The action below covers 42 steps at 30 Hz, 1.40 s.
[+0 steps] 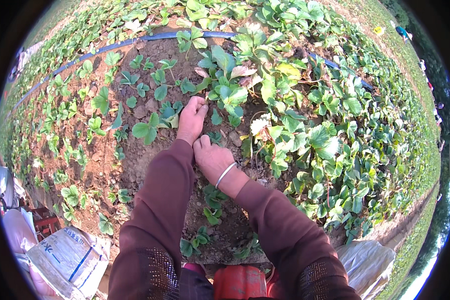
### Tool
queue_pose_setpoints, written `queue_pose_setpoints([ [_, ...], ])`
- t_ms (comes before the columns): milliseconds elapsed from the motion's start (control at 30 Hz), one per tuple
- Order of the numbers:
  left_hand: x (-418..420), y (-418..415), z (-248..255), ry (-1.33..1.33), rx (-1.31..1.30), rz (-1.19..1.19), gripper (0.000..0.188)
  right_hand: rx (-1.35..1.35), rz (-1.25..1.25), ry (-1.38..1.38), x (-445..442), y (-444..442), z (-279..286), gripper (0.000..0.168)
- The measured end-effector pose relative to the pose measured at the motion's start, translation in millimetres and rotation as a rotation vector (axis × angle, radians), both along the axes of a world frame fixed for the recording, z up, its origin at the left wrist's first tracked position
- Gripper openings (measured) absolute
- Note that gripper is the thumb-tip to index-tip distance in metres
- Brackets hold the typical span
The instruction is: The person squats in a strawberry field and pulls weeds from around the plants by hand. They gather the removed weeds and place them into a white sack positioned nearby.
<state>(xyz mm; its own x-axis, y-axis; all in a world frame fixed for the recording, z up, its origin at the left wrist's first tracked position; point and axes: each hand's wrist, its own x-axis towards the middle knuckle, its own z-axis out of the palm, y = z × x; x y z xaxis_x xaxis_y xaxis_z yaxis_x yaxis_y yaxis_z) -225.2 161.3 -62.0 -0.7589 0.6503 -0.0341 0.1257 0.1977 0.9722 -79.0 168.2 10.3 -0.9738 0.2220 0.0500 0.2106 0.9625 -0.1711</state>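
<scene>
My left hand (192,117) reaches to the base of a leafy strawberry plant (227,92), fingers curled and thumb against them. Whether a stem lies in that pinch is too small to tell. Just below it, my right hand (214,159), with a silver bangle (225,175) on the wrist, is curled near my left wrist. Its palm and most of its fingers face away, so anything in them is hidden. Small strawberry seedlings (146,130) grow in the brown soil (146,157) left of my hands.
Dense strawberry plants (322,142) cover the right side. A blue irrigation hose (168,35) curves across the far side. Below me stand a red plastic container (240,283), a printed white woven sack (69,258) at left and a pale sheet (367,262) at right. Other people appear at the far right.
</scene>
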Motion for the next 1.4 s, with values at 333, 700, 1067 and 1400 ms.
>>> queue_pose_setpoints([
  [333,-0.5,-1.0,-4.0,0.014,0.047,-0.041,0.014,-0.273,0.411,-0.029,43.9,-16.6,1.5,0.013],
  [700,20.0,-2.7,35.3,0.448,-0.423,-0.041,0.051,-0.568,-0.339,0.221,12.8,106.1,12.7,0.014],
  [1067,22.6,-3.3,30.9,0.655,-0.453,-0.095,0.023,-0.252,0.116,-0.039,-23.1,121.9,19.4,0.05],
  [1400,25.0,4.9,43.6,0.759,-0.413,-0.231,0.067,-0.77,-0.536,0.505,-9.9,220.0,-41.6,0.037],
])
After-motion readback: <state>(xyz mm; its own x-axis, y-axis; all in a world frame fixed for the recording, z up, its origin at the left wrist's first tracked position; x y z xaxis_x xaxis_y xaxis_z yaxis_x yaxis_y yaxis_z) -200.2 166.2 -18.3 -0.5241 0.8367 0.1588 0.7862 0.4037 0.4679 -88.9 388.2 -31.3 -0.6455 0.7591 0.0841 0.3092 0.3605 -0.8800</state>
